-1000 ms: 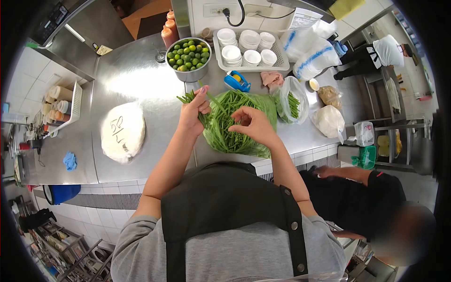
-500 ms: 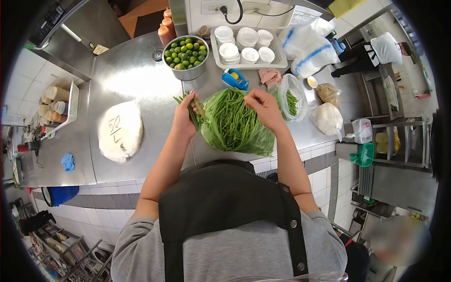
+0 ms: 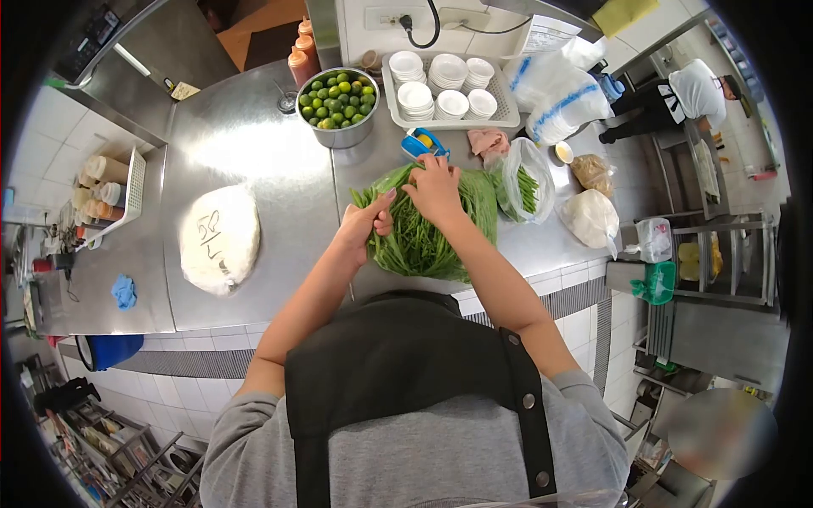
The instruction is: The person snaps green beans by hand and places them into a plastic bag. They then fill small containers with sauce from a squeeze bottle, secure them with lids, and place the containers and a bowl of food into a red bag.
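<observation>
In the head view, a clear plastic bag (image 3: pixel 479 212) full of long green beans (image 3: pixel 415 239) lies on the steel counter in front of me. At the bag's left side, my left hand (image 3: pixel 364 227) has its fingers curled around a small bunch of green beans, whose ends poke out near the thumb. My right hand (image 3: pixel 436 190) is over the top of the pile, with bent fingers and the thumb close to the index finger among the beans. Its fingertips are partly hidden. Just beyond it sits a blue tape dispenser (image 3: pixel 422 144).
A steel pot of limes (image 3: pixel 337 135) and a basket (image 3: pixel 500 118) of small white dishes stand at the back. To the right are an open bag of beans (image 3: pixel 527 188) and a white bag (image 3: pixel 589 216). A marked white package (image 3: pixel 218 241) lies left. Another person (image 3: pixel 696 89) is far right.
My right hand has moved left and away from me over the beans. My left hand has shifted right and nearer me, against the bag, turning so the bunch is less visible.
</observation>
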Motion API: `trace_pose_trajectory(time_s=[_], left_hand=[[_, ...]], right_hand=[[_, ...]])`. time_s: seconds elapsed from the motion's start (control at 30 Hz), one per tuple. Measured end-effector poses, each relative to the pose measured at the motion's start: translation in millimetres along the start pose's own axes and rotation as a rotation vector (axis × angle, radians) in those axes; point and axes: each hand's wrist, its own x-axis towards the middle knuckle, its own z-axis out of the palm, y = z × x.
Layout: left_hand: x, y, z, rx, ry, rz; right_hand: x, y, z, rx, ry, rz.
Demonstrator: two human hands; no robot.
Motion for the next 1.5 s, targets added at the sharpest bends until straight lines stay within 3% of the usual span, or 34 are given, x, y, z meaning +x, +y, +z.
trace_pose_trajectory(time_s=[0.13, 0.23, 0.33, 0.43, 0.53, 0.63, 0.73, 0.83, 0.93, 1.0, 1.13, 1.17, 1.27, 1.37, 1.47, 1.5], left_hand=[[-5, 7, 6, 0.171, 0.116, 0.147], [-2, 10, 10, 0.426, 0.118, 0.329], [4, 6, 14, 0.624, 0.102, 0.394], [10, 5, 25, 0.703, 0.060, 0.484], [10, 8, 33, 0.681, 0.123, 0.522], [9, 18, 32, 0.474, 0.150, 0.577], [3, 31, 25, 0.358, 0.207, 0.601], [4, 37, 17, 0.293, 0.193, 0.642], [5, 35, 12, 0.235, 0.172, 0.641], [7, 35, 11, 0.156, 0.173, 0.639], [8, 40, -4, -0.115, 0.168, 0.439], [11, 41, -15, -0.165, 0.139, 0.390], [11, 41, -30, -0.283, 0.044, 0.241], [14, 30, -39, -0.409, -0.041, 0.089], [22, 13, -40, -0.407, 0.013, 0.021], [20, 10, -35, -0.351, 0.048, 0.018]], right_hand=[[1, -1, -8, 0.238, 0.004, 0.032], [2, 0, -33, 0.521, 0.101, -0.030], [-5, -11, -65, 0.712, -0.008, 0.031], [-10, -11, -73, 0.759, 0.014, -0.077], [-16, -26, -92, 0.881, 0.088, 0.106], [-23, -7, -72, 1.083, -0.037, 0.236], [-36, -3, -65, 1.125, -0.234, 0.278], [-46, -19, -66, 0.951, -0.235, 0.261], [-46, -21, -50, 0.962, -0.181, 0.244], [-45, -24, -52, 1.052, -0.035, 0.209], [-36, -36, -81, 1.315, 0.282, 0.222], [-33, -31, -83, 1.292, 0.320, 0.226], [-29, -7, -78, 0.792, 0.077, 0.108], [-28, 8, -52, 0.565, -0.416, 0.091], [-20, 1, -11, 0.219, -0.020, -0.096], [-16, -3, -6, 0.114, -0.007, -0.115]])
